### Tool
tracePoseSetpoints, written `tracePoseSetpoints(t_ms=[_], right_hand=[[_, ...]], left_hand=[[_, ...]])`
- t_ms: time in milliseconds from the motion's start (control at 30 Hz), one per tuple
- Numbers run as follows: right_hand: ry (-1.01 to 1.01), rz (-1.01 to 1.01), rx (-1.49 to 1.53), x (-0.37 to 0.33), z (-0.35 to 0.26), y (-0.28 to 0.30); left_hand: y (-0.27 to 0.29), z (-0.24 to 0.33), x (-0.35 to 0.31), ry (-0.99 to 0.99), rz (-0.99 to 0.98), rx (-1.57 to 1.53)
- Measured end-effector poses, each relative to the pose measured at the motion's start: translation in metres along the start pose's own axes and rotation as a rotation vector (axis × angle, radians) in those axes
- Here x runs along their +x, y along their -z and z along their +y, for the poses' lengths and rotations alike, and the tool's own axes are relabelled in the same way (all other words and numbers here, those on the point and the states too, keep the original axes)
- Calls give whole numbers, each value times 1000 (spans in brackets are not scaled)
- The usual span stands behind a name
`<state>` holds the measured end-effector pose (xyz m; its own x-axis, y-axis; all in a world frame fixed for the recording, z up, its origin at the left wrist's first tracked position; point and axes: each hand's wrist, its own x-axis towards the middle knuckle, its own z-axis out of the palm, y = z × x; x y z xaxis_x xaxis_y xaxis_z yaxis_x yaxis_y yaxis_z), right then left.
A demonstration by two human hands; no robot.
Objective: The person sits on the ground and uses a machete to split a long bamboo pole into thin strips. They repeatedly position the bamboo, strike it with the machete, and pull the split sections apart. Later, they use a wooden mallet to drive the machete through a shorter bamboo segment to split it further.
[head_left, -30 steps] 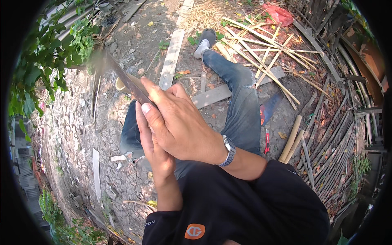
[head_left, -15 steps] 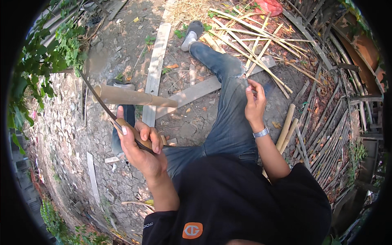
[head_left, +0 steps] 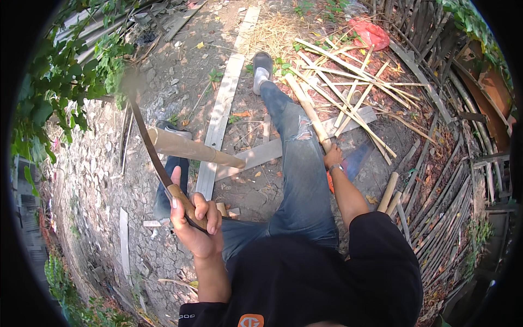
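My left hand is wrapped round the wooden handle of a long knife with a slightly curved, dark blade. The blade points away toward the upper left; its tip is blurred. Just right of it a thick bamboo post shows between my legs; whether it stands upright is hard to tell. My right hand reaches down beside my right knee and closes on the near end of a bamboo pole. That pole lies along the outer side of my right leg, its far end near my shoe.
Split bamboo strips lie crossed ahead on the right, near a red plastic bag. A long plank and another grey board rest on cracked soil. Many thin sticks are piled at right. Leafy plants hang at left.
My right hand has moved down from beside my knee and now grips the bamboo pole. My left hand still holds the knife, its blade now steeper in the picture. The whole view has shifted slightly.
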<state>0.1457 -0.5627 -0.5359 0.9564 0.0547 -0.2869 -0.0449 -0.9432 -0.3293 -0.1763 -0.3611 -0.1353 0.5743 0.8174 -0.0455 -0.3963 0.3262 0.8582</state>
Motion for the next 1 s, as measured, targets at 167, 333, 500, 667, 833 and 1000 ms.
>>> tracePoseSetpoints(t_ms=[167,333,500,667,833,1000], right_hand=[[-18,15,125,47,57,-29],[47,-25,321,-20,21,37],[242,180,505,-41,61,87],[529,278,786,-58,16,200],[730,22,1093,-88,-67,298],[836,-10,936,-112,-128,349]], left_hand=[[-1,4,5,98,-87,2],[10,9,1,94,-28,4],[9,7,2,109,-66,48],[4,10,-5,106,-88,75],[3,-4,-8,78,-121,-37],[2,-11,-15,20,-137,-10]])
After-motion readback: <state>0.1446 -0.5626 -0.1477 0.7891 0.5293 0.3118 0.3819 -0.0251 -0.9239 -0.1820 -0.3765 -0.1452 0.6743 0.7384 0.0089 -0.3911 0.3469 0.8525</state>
